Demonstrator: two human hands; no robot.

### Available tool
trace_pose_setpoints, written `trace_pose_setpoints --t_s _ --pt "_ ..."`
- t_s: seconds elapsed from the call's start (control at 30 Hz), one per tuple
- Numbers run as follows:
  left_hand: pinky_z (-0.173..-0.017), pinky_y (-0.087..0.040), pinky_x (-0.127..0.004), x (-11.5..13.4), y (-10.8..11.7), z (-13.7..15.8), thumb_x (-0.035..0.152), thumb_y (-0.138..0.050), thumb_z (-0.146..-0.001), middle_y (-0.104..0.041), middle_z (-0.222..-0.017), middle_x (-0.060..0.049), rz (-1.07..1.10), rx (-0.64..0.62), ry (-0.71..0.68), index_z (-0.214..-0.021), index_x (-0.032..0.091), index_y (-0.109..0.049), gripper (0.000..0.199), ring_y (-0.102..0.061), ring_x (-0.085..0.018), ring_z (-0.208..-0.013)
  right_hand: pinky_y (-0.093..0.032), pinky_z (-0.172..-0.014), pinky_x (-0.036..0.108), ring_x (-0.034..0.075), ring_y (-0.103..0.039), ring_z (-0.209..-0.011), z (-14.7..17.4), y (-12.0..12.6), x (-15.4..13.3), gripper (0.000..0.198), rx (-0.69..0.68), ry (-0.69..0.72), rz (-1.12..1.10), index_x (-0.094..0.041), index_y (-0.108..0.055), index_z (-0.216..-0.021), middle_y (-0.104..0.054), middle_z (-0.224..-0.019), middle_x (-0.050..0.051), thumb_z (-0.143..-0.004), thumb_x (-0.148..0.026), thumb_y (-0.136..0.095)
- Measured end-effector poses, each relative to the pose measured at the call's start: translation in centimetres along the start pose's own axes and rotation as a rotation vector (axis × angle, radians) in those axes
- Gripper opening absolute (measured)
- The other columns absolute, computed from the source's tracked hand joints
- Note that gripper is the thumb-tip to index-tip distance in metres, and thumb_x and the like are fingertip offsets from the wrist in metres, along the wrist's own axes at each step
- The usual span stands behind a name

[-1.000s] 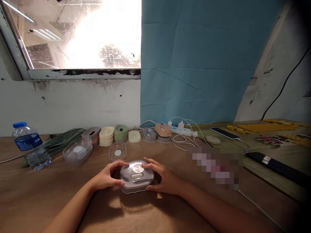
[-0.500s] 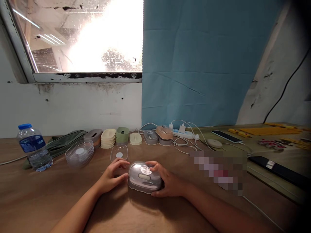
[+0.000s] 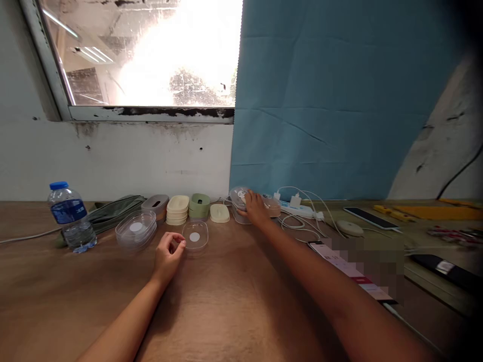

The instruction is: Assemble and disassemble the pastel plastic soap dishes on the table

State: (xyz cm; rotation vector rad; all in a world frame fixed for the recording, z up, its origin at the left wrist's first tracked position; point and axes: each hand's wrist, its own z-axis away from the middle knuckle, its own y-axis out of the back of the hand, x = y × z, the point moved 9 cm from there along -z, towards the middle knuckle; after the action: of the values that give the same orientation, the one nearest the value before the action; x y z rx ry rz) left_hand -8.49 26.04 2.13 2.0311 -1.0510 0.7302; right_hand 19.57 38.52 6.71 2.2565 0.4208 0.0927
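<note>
At the back of the table, my right hand (image 3: 256,208) is closed over a grey oval box with a clear lid (image 3: 238,196). The box sits tilted on or against another grey box (image 3: 241,217); the hand partly hides where they meet. My left hand (image 3: 168,255) is lower left, its fingers curled and thumb and index tips together. Those tips are at the left edge of a flat clear lid with a white round label (image 3: 194,237); whether they grip it I cannot make out. Right of my right hand is a brown clear-lidded box (image 3: 272,207).
Along the wall stand a water bottle (image 3: 71,218), an olive bag (image 3: 113,213), stacked clear lids (image 3: 136,229), a grey-brown box (image 3: 155,206), cream lids (image 3: 177,210), green frames (image 3: 199,205) and a cream lid (image 3: 219,213). Cables, a power strip (image 3: 300,208) and a phone (image 3: 350,271) lie right.
My right hand has carried the clear-lidded grey box from the table's middle to the back. My left hand has left that box and curled its fingers beside the flat clear lid. The view has turned slightly left.
</note>
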Motion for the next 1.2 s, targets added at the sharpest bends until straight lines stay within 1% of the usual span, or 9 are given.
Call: trace_pose_setpoints --t_s 0.13,0.3,0.4,0.5,0.6,0.77,0.9,1.03,1.2 --pt "-0.055 -0.037 -0.023 -0.4 0.5 -0.1 0.027 -0.051 -0.073 -0.05 -0.072 0.002 -0.019 0.045 0.018 -0.072 0.018 -0.055 0.01 -0.042 -0.011 -0.054 -0.038 -0.084 0.046 0.036 -0.044 -0.105 -0.7 -2.3 1.0 0.046 -0.019 -0.161 0.113 -0.008 -0.047 -0.107 -0.051 -0.112 0.023 -0.072 -0.033 -0.063" --pt "-0.055 -0.038 -0.022 -1.0 0.0 -0.1 0.026 -0.05 -0.073 -0.051 -0.073 0.001 -0.006 0.023 0.032 -0.072 0.018 -0.055 0.01 -0.045 -0.011 -0.057 -0.031 -0.087 0.049 0.039 -0.043 -0.105 -1.1 -2.7 0.9 0.047 -0.04 -0.236 0.199 0.0 -0.048 -0.104 -0.054 -0.103 0.028 -0.071 -0.03 -0.064" --pt "-0.057 -0.039 -0.023 -1.0 -0.3 -0.2 0.025 -0.05 -0.073 -0.05 -0.073 0.001 -0.004 0.003 0.031 -0.072 0.018 -0.055 0.009 -0.046 -0.012 -0.059 -0.025 -0.093 0.054 0.042 -0.035 -0.114 -1.7 -2.6 -0.3 0.05 -0.076 -0.175 0.207 0.003 -0.046 -0.11 -0.046 -0.117 0.031 -0.072 -0.025 -0.064" --pt "-0.058 -0.039 -0.023 -0.9 -0.4 -0.2 0.023 -0.05 -0.073 -0.05 -0.073 0.0 -0.024 -0.009 0.023 -0.071 0.018 -0.055 0.008 -0.046 -0.012 -0.06 -0.032 -0.095 0.047 0.031 -0.04 -0.114 -1.6 -4.2 -3.6 0.039 -0.183 0.014 0.153 -0.006 -0.049 -0.113 -0.046 -0.123 0.02 -0.08 -0.024 -0.058" --pt "-0.057 -0.039 -0.024 -0.8 -0.6 -0.2 0.023 -0.049 -0.073 -0.049 -0.074 0.0 -0.06 -0.027 0.005 -0.071 0.018 -0.054 0.008 -0.045 -0.012 -0.059 -0.044 -0.086 0.042 0.021 -0.053 -0.101 -0.1 -6.7 -7.3 0.028 -0.298 0.162 0.082 -0.015 -0.052 -0.111 -0.053 -0.115 0.008 -0.087 -0.03 -0.051" --pt "-0.07 -0.043 -0.03 0.0 -1.2 -0.1 0.019 -0.05 -0.072 -0.052 -0.082 -0.003 -0.213 -0.087 -0.088 -0.078 0.017 -0.056 0.009 -0.051 -0.017 -0.073 -0.048 -0.08 0.039 0.018 -0.056 -0.094 2.4 -9.0 -9.4 0.026 -0.333 0.109 0.001 -0.016 -0.052 -0.11 -0.055 -0.111 0.007 -0.088 -0.03 -0.05" --pt "-0.091 -0.036 -0.039 0.8 -2.9 0.5 0.012 -0.05 -0.069 -0.056 -0.104 -0.007 -0.337 -0.249 -0.208 -0.097 0.019 -0.058 0.03 -0.049 -0.023 -0.101 -0.047 -0.08 0.035 0.017 -0.056 -0.092 3.9 -8.0 -9.0 0.022 -0.329 0.061 -0.104 -0.016 -0.054 -0.108 -0.056 -0.107 0.007 -0.088 -0.025 -0.049" --pt "-0.1 -0.029 -0.043 0.3 -4.8 1.4 0.01 -0.049 -0.069 -0.052 -0.123 -0.009 -0.398 -0.414 -0.259 -0.117 0.02 -0.052 0.049 -0.041 -0.025 -0.118 -0.043 -0.077 0.025 0.015 -0.056 -0.087 6.9 -5.0 -8.6 0.02 -0.328 0.071 -0.205 -0.016 -0.057 -0.099 -0.055 -0.104 0.008 -0.082 -0.013 -0.047" --pt "-0.086 -0.04 -0.042 -1.0 -4.6 0.8 0.019 -0.046 -0.077 -0.065 -0.09 -0.01 -0.432 -0.415 -0.181 -0.083 0.018 -0.065 0.019 -0.057 -0.026 -0.092 -0.041 -0.07 0.025 0.016 -0.053 -0.08 12.0 -0.1 -7.4 0.011 -0.33 0.084 -0.269 -0.017 -0.052 -0.085 -0.054 -0.09 0.005 -0.075 -0.013 -0.049"
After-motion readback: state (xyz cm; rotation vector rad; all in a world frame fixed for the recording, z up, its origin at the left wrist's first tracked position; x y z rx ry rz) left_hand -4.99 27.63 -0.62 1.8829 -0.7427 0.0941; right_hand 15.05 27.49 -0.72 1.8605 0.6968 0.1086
